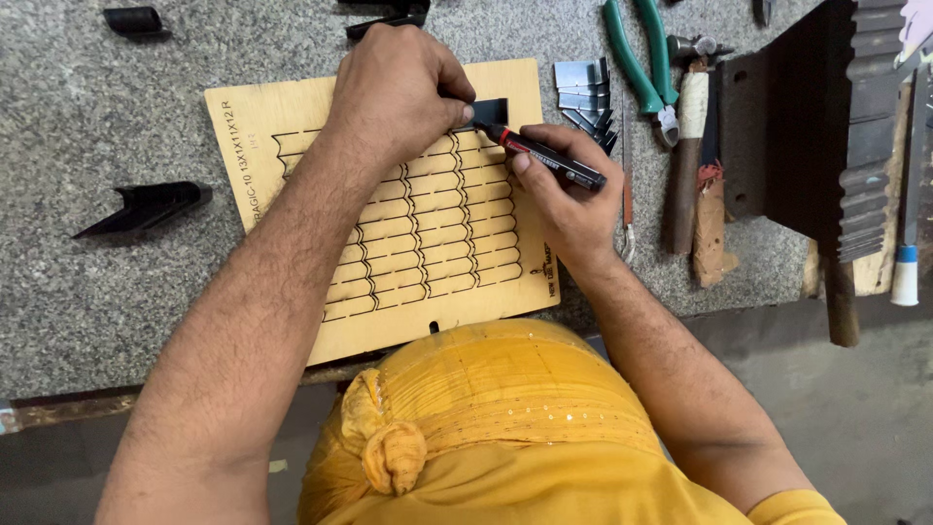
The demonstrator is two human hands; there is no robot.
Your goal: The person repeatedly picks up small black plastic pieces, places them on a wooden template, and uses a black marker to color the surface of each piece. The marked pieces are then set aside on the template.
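Head: L hand (403, 83) pinches metal strip (489, 110) on slotted plywood (428, 233); R hand (569, 199) grips marker (544, 156).

We look down on a speckled grey granite worktop (87, 292) under even light. Beyond its worn front edge lies a bare grey concrete floor (855, 408).
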